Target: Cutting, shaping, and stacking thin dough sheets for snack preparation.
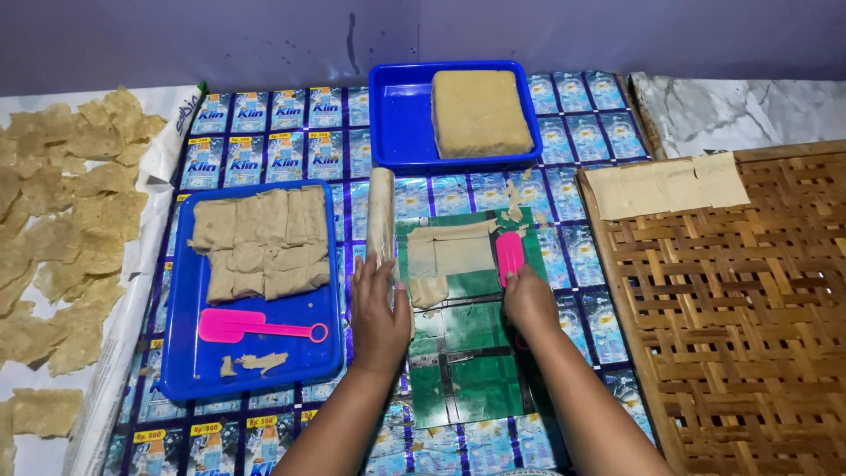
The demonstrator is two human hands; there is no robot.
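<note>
Nearest you, your left hand [379,313] lies flat with fingers extended on the near end of the rolling pin [382,225], pressing it rather than gripping it. The pin stands lengthwise along the left edge of the green mat [463,353]. Your right hand [529,300] is closed around the pink scraper [509,256], whose blade rests on the right side of the mat. Between both hands, a thin dough sheet [454,251] lies on the far half of the mat, with a torn scrap at its near left corner.

To your left, the blue tray [189,370] carries folded dough pieces [260,242] at its far end and a second pink spatula [256,328] near its front edge. At the far edge, another blue tray [401,123] holds a square dough block [478,113]. On the right, the woven bamboo rack [749,317] bears flat dough squares [665,185] along its far edge. Dried crackers [62,229] cover the far left surface.
</note>
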